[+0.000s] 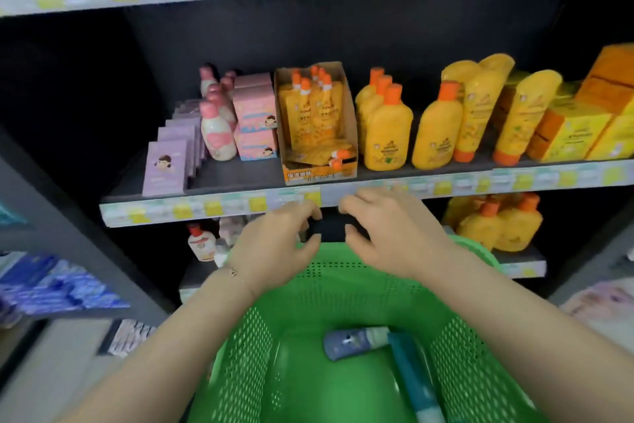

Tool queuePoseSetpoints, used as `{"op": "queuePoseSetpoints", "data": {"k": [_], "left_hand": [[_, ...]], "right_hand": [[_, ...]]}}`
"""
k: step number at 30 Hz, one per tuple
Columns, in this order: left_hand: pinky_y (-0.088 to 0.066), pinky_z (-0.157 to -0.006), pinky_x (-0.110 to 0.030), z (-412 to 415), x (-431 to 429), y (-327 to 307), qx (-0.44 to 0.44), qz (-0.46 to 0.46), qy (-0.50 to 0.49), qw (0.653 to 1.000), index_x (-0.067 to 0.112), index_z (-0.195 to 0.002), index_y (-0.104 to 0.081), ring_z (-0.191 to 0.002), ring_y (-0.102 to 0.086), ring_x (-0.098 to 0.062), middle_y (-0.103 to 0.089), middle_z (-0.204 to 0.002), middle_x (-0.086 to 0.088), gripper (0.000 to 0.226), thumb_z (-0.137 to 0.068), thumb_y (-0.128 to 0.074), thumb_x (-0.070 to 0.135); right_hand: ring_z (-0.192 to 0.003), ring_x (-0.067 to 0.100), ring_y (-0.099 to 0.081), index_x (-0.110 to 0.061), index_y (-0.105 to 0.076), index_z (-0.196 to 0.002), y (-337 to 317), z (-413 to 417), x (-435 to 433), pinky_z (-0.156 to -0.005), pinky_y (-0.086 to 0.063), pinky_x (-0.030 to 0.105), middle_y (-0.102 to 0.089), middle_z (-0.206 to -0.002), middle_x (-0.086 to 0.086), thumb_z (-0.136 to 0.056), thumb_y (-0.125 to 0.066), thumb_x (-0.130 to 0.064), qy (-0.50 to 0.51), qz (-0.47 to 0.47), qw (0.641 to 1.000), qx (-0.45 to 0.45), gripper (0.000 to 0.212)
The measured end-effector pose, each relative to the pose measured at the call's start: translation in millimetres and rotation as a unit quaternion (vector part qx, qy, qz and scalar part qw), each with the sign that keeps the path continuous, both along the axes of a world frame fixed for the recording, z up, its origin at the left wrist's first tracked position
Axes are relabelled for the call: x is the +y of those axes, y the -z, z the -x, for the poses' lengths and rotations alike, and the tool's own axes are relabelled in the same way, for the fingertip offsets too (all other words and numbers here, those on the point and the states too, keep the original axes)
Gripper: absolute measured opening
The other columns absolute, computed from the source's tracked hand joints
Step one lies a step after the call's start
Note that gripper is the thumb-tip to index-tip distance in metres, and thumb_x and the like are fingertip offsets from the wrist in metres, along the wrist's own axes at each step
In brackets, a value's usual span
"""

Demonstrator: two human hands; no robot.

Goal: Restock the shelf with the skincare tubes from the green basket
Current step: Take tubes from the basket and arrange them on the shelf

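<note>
Above basket (343,285) far rim: left hand (274,244), right hand (387,234), fingers loosely curled, empty. Risk: knocking rim, tipping basket, spilling tubes (356,342).

Hardly any print is coming through legibly. The cardboard display box (348,114) on the shelf (240,172) is showing a row of white Chinese characters on its orange front lip, too blurred to make out. The yellow pouches (315,114) inside it are carrying a short, smeared brand word. Labels on the yellow bottles (387,134) right of the box and the pink cartons (255,114) left of it are blurring out. The price tags (212,208) under the box and the tubes (356,342) far below it in the green basket (343,289) are showing nothing readable.
</note>
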State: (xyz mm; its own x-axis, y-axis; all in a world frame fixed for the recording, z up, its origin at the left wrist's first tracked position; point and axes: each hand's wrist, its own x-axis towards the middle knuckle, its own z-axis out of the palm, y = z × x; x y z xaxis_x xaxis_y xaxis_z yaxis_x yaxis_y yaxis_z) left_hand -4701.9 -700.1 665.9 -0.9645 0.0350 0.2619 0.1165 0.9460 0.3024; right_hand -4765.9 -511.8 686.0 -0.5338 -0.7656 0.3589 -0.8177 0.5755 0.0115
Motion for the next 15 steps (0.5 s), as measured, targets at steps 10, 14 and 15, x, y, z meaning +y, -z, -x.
{"op": "queuePoseSetpoints", "data": {"k": [10,14,15], "left_hand": [[-0.051,-0.075,-0.032,-6,27,69,-0.137,0.053,0.036,0.989,0.027,-0.114,-0.052,-0.094,-0.062,-0.019,-0.062,-0.107,0.007,0.024,-0.092,-0.051,0.036],[-0.055,-0.074,-0.035,-2,31,96,-0.194,0.094,0.074,0.974,0.025,-0.115,-0.051,-0.093,-0.064,-0.019,-0.065,-0.106,0.004,0.024,-0.093,-0.050,0.032],[-0.055,-0.074,-0.035,-1,32,102,-0.209,0.101,0.082,0.969,0.024,-0.116,-0.051,-0.093,-0.064,-0.020,-0.065,-0.106,0.003,0.025,-0.092,-0.050,0.032]], "right_hand": [[-0.087,0.024,-0.060,-0.019,-0.056,-0.109,60,-16,20,-0.067,-0.038,0.033,-0.059,-0.094,-0.002,-0.093,-0.045,-0.035,-0.002,-0.079,0.990,-0.120,0.025],[-0.089,0.025,-0.061,-0.019,-0.054,-0.113,80,-15,23,-0.068,-0.039,0.034,-0.060,-0.097,0.000,-0.094,-0.045,-0.036,0.006,-0.118,0.982,-0.149,0.027],[-0.089,0.025,-0.061,-0.018,-0.054,-0.114,85,-15,24,-0.066,-0.038,0.033,-0.060,-0.096,0.000,-0.094,-0.045,-0.035,0.008,-0.128,0.979,-0.157,0.028]]}}
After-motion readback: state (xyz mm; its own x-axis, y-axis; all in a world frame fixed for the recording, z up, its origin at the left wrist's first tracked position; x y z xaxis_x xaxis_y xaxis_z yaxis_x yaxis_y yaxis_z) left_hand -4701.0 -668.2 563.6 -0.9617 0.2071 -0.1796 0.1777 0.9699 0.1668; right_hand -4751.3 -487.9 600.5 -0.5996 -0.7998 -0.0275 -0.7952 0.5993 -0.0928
